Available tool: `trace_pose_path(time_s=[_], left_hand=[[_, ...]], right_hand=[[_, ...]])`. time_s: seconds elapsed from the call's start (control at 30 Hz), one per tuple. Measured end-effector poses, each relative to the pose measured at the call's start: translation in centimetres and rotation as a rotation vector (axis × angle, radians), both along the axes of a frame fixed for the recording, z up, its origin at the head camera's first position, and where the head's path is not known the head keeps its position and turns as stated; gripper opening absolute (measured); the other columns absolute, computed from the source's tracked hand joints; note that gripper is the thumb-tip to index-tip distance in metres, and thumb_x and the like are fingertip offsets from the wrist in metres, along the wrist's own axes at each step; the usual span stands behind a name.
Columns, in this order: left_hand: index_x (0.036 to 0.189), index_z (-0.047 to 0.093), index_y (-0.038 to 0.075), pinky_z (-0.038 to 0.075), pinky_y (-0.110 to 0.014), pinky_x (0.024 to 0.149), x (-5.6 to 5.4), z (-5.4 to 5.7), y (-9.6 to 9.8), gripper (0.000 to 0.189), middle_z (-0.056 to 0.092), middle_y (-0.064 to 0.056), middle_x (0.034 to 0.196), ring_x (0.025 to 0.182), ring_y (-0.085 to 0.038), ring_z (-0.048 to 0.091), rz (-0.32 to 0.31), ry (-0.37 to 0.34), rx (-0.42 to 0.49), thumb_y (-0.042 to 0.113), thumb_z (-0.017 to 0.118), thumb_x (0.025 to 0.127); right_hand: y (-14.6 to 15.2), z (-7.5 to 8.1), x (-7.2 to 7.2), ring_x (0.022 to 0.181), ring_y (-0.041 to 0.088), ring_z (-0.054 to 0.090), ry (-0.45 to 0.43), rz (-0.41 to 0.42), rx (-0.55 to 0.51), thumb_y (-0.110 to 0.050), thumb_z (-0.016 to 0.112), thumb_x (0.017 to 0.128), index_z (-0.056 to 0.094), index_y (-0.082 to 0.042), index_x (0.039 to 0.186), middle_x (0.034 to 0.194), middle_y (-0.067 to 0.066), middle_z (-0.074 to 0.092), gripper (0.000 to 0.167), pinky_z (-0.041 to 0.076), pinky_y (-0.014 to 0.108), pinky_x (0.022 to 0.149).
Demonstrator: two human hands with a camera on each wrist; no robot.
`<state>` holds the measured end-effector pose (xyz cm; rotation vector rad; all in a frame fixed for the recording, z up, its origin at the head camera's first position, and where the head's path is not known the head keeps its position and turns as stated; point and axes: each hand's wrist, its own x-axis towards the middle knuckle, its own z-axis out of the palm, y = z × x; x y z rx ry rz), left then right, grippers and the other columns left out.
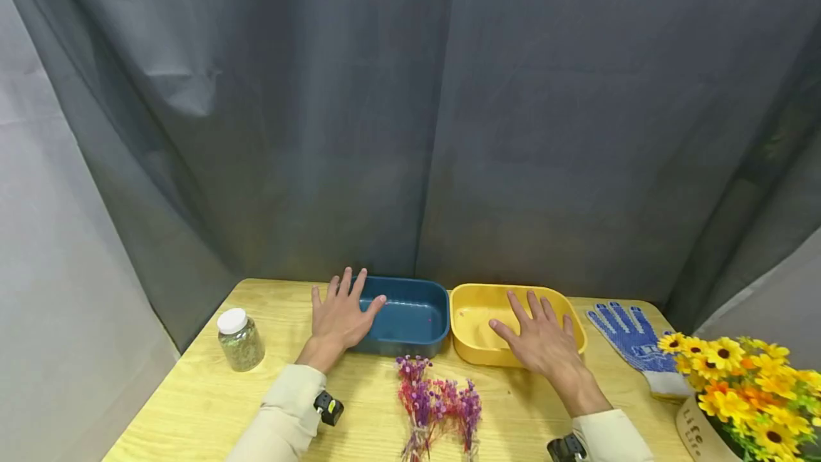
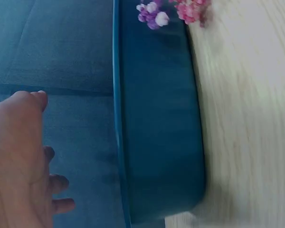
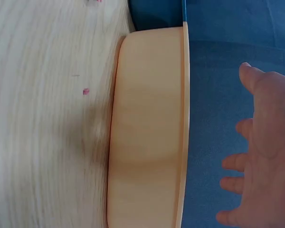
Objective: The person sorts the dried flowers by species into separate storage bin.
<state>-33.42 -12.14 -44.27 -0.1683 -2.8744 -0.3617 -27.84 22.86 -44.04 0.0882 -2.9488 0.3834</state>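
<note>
While holding the left hand [image 1: 340, 319] splayed at the left end of the blue basin [image 1: 410, 318], hold the right hand [image 1: 546, 341] splayed too. Have it over the yellow basin [image 1: 484, 353], just right of the blue one.

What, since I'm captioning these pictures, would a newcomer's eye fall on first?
Probably the bright yellow flowers in their pot at the head view's lower right corner. Next come the two spread hands: the left hand at the left side of a blue bin, the right hand over the right side of a yellow bin. Purple and pink flower bunches stand out in front, between the forearms.
</note>
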Motion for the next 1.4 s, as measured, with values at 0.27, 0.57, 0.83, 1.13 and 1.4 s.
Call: trace_pose_path(time_s=[0.27,0.57,0.83,1.13,1.4], left_hand=[[0.155,0.02,0.03,0.008,-0.067,0.114,0.8,-0.8,-1.1,0.077,0.019,-0.006,0.163,0.147,-0.034,0.024,0.001,0.046,0.0,0.072,0.033,0.092],[0.155,0.023,0.026,0.008,-0.069,0.113,2.0,-2.1,-2.5,0.078,0.019,-0.008,0.162,0.147,-0.035,0.023,0.004,0.047,0.037,0.069,0.038,0.092],[0.154,0.028,0.024,0.013,-0.069,0.111,2.7,-3.8,-3.5,0.074,0.026,-0.009,0.16,0.144,-0.035,0.031,0.015,0.066,0.088,0.064,0.043,0.094],[0.153,0.028,0.021,0.021,-0.069,0.108,2.9,-5.2,-4.4,0.076,0.027,-0.01,0.159,0.142,-0.036,0.032,0.053,-0.023,0.202,0.066,0.041,0.093],[0.154,0.024,0.015,0.03,-0.064,0.103,3.1,-5.9,-4.3,0.081,0.028,-0.009,0.159,0.139,-0.036,0.036,0.073,-0.078,0.326,0.06,0.05,0.092]], right_hand=[[-0.7,-0.1,1.6,0.142,0.05,0.022,0.051,0.016,0.03,-0.076,0.029,0.09,0.027,-0.018,0.154,0.157,0.025,0.023,0.086,0.013,0.076,0.105],[-2.0,-0.6,3.9,0.14,0.046,0.03,0.096,0.037,0.051,-0.075,0.03,0.09,0.032,-0.021,0.152,0.157,0.021,0.028,0.083,0.021,0.072,0.107],[-3.4,-1.0,6.1,0.129,0.043,0.046,0.082,0.057,-0.016,-0.077,0.036,0.087,0.041,-0.025,0.148,0.147,0.019,0.044,0.08,0.037,0.065,0.099],[-4.7,-1.5,8.2,0.095,0.018,0.062,-0.086,-0.001,-0.176,-0.06,0.067,0.081,0.065,-0.021,0.106,0.105,-0.002,0.066,0.047,0.051,0.045,0.081],[-4.8,-3.1,9.3,0.061,0.005,0.045,-0.224,0.11,-0.251,-0.052,0.073,0.077,0.058,-0.026,0.074,0.066,-0.012,0.053,0.03,0.036,0.025,0.055]])
